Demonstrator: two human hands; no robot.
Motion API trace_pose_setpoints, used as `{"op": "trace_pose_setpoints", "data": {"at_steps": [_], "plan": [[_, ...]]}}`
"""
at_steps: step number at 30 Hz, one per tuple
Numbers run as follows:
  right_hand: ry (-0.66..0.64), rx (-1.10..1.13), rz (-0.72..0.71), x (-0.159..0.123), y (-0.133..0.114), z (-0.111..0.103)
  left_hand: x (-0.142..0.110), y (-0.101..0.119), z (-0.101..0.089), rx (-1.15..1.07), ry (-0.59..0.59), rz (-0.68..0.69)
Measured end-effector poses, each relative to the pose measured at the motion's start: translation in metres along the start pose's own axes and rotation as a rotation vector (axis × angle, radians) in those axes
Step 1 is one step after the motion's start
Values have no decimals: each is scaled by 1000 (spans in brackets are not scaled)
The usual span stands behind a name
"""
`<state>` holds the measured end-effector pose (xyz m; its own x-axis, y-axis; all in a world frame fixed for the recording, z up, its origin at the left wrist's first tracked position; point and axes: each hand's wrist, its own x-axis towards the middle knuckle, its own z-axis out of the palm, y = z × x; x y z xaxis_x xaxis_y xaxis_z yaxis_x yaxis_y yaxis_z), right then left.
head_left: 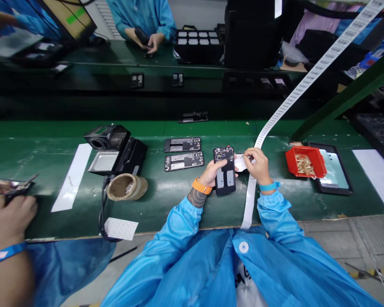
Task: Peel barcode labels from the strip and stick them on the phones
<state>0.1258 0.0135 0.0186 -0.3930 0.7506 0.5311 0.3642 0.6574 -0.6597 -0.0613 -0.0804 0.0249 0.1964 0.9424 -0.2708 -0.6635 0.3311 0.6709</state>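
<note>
My left hand (pixel 212 173), with an orange band at its wrist, is closed around an opened phone body (pixel 225 181), thumb across its front. The phone stands lengthwise, its circuit board toward the far end. Just right of it, my right hand (pixel 258 164) pinches at a long strip of barcode labels (pixel 286 104). A white piece of that strip shows between the two hands, by the phone's right edge. The strip's lower end hangs down toward the bench's near edge. Two more opened phone bodies (pixel 182 145) (pixel 184 161) lie to the left of my hands.
A red bin (pixel 320 164) of small tan pieces stands right, against a tray with a pale phone panel (pixel 334 168). Left are a black device (pixel 132 155) and a cardboard roll core (pixel 132 187). Co-workers' hands (pixel 11 213) (pixel 155 41) work at left and across the bench. A green post (pixel 345 91) slants at right.
</note>
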Motion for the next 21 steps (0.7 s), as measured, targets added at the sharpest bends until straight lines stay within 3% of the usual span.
{"op": "trace_pose_setpoints", "data": {"at_steps": [6,12,15,17,21], "plan": [[52,227,132,1,-2,2,3,-3,-2,-48,72,19],[144,510,414,3,9,8,31,4,7,-22,207,93],[155,548,467,4,9,9,35,3,11,29,248,105],[131,545,474,3,7,9,27,-2,11,37,172,87],[4,551,474,2,0,9,6,-16,6,-87,-127,-38]]}}
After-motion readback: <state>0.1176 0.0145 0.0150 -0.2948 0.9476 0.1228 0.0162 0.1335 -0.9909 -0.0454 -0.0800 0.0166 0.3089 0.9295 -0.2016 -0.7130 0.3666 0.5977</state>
